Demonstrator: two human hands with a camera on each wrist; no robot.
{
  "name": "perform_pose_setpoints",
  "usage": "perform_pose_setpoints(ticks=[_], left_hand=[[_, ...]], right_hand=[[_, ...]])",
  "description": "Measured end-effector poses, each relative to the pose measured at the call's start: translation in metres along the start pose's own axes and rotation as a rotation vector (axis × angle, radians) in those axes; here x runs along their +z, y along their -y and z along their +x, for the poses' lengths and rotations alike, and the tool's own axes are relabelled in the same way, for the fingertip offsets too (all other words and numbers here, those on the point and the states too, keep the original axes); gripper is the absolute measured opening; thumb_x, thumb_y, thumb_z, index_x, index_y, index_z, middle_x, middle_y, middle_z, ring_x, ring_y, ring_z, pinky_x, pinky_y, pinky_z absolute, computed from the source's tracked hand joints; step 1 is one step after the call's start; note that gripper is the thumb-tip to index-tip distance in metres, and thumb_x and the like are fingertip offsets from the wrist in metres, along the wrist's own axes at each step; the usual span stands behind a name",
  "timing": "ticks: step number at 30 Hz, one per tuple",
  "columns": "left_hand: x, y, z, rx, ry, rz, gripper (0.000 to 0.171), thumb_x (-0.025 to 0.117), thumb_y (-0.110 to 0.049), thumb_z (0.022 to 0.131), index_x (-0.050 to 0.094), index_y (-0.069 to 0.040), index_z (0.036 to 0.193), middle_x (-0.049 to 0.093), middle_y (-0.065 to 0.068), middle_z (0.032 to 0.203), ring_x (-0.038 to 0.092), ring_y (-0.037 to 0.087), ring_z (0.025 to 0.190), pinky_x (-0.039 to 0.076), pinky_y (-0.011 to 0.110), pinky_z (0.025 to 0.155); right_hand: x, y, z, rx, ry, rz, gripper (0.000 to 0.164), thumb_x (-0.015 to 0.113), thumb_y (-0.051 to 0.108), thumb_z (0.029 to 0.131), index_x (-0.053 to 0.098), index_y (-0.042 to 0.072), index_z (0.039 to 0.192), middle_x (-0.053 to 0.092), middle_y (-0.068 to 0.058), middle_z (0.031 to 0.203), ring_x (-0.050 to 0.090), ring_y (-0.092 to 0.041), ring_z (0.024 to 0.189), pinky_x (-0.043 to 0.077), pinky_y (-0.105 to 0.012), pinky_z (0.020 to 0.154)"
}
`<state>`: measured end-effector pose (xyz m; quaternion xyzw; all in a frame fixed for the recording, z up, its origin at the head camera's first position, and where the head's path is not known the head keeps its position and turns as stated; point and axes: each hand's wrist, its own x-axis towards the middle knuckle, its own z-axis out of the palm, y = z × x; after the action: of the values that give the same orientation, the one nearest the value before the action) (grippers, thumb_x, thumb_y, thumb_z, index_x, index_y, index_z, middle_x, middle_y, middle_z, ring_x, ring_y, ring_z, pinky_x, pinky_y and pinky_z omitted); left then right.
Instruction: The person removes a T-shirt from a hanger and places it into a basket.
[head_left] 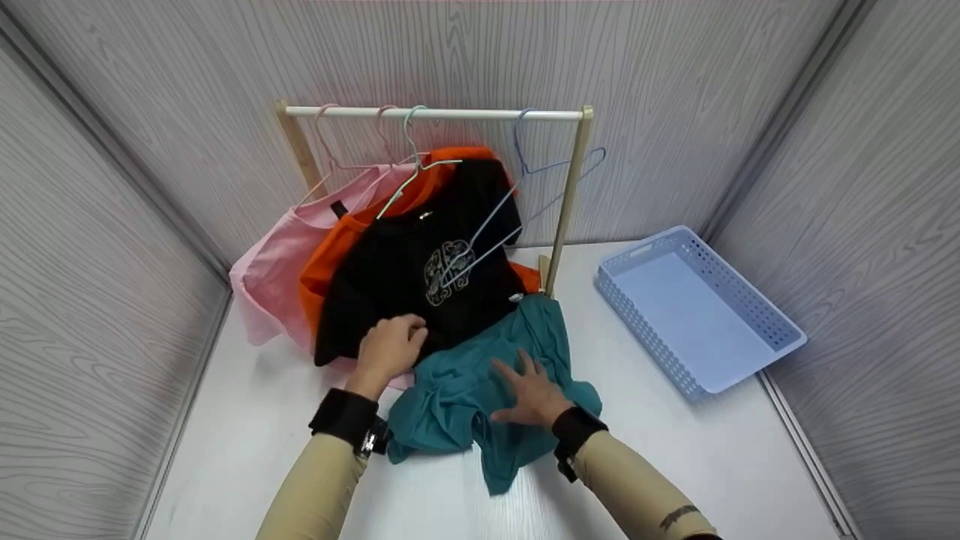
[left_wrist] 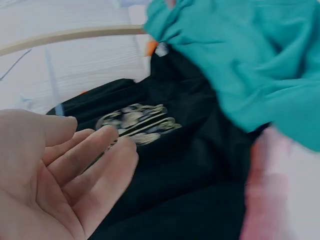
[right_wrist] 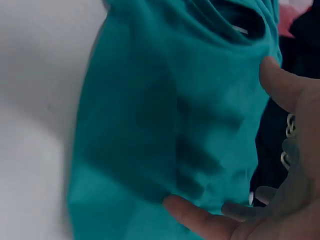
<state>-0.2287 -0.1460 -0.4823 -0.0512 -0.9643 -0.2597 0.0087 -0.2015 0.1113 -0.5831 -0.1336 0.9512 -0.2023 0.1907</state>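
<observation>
A teal garment (head_left: 480, 390) lies crumpled on the white table; its neck opening (right_wrist: 240, 22) shows in the right wrist view. Over it my right hand (head_left: 534, 394) is spread, holding nothing; whether the fingertips touch the cloth I cannot tell. A black T-shirt (head_left: 397, 262) with a pale printed motif (left_wrist: 140, 122) hangs from a mint hanger (head_left: 409, 150), its lower part partly behind the teal cloth. My left hand (head_left: 390, 349) is in front of that shirt's lower edge, fingers loosely bent and nothing between them.
A rack with a white rail (head_left: 465, 114) stands at the back. Orange (head_left: 319, 277) and pink (head_left: 262, 262) garments hang behind the black shirt. A blue hanger (head_left: 487, 217) and another blue hanger overlap on the right. A blue basket (head_left: 652, 345) sits at the right.
</observation>
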Motion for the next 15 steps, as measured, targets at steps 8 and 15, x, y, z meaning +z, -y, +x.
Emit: perform_pose_setpoints(ticks=[8,15], left_hand=[[0.036,0.013,-0.018,-0.033,0.104,0.004,0.028,0.058,-0.028,0.097,0.068,-0.012,0.119,0.073,0.009,0.109,0.069,0.029,0.091,0.055,0.046,0.076],[0.037,0.023,-0.020,-0.031,0.097,-0.043,0.027,0.059,-0.025,0.097,0.068,-0.010,0.117,0.073,0.008,0.107,0.069,0.028,0.092,0.054,0.046,0.079]], right_hand=[[0.044,0.007,-0.002,-0.060,0.068,-0.108,0.064,0.065,0.053,0.087,0.052,0.019,0.140,0.027,-0.016,0.157,0.025,-0.044,0.144,0.041,-0.070,0.094],[0.033,-0.024,-0.012,-0.077,-0.006,-0.209,0.031,0.065,0.035,0.091,0.071,0.008,0.104,0.058,-0.015,0.123,0.054,-0.036,0.116,0.044,-0.065,0.091]])
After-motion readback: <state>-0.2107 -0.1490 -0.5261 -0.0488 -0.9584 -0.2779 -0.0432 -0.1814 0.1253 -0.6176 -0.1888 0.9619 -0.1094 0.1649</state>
